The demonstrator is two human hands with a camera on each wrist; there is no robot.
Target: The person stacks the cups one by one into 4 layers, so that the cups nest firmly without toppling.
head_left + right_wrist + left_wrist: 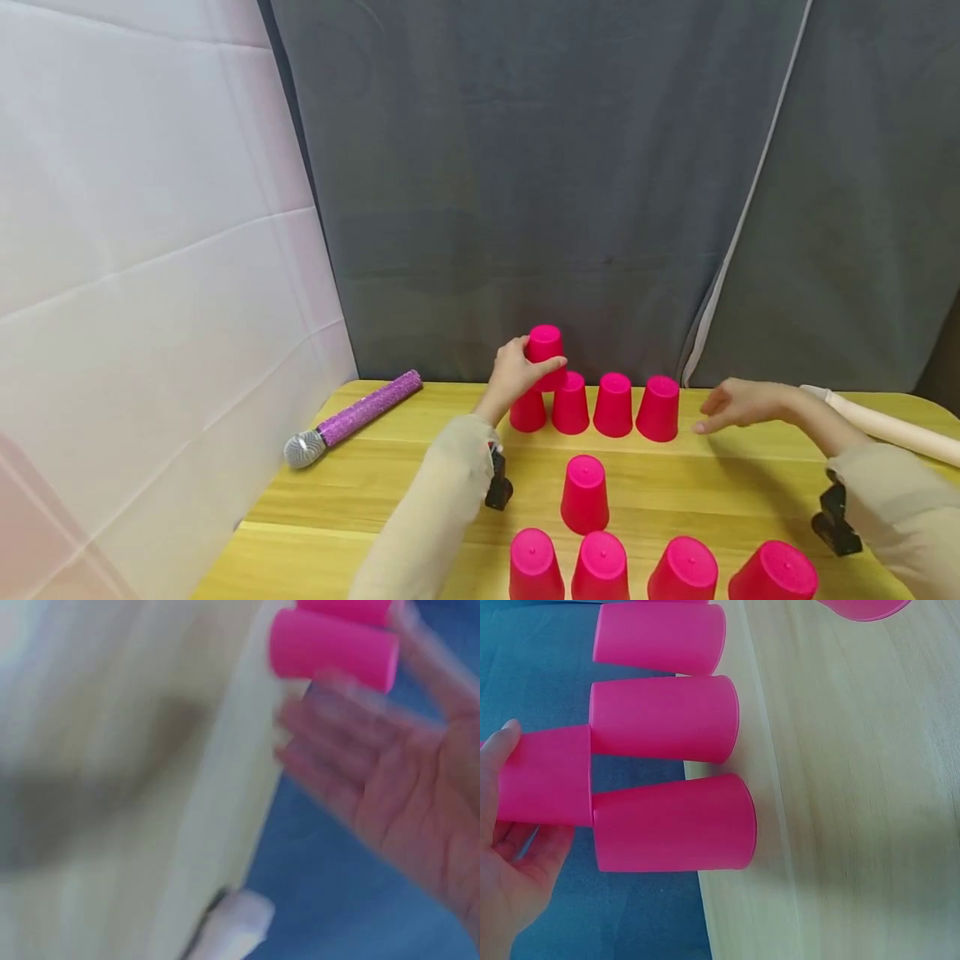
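A: Raised pink cup (545, 350), head view: upside down, long axis upright, in the left hand (517, 371), fingers and thumb curled round its wall. It sits above the far row of four cups (592, 406), over the gap between the two leftmost ones. Left hand is the nearer one by far.

B: Right hand?

A: Right hand (738, 406) hovers just right of the rightmost far cup (658, 408), fingers spread and relaxed, holding nothing. Apart from the cup, not touching.

B: Left wrist view?

A: Raised pink cup (544, 786) is pinched between thumb and fingers of the left hand (514, 870). Its rim meets the bases of the two cups below (671, 769), straddling the seam between them. Those two stand at the far edge of the bench (855, 787).

B: Right wrist view?

A: Blurred. Right hand (390, 795) shows an open palm, fingers extended toward a pink cup (334, 649); contact can't be told. A white roll end (236, 922) lies near the bench edge.

B: Other stuff?

A: Head view: single cup (584, 493) mid-bench, near row of four (652, 571), purple microphone (352, 418) far left.
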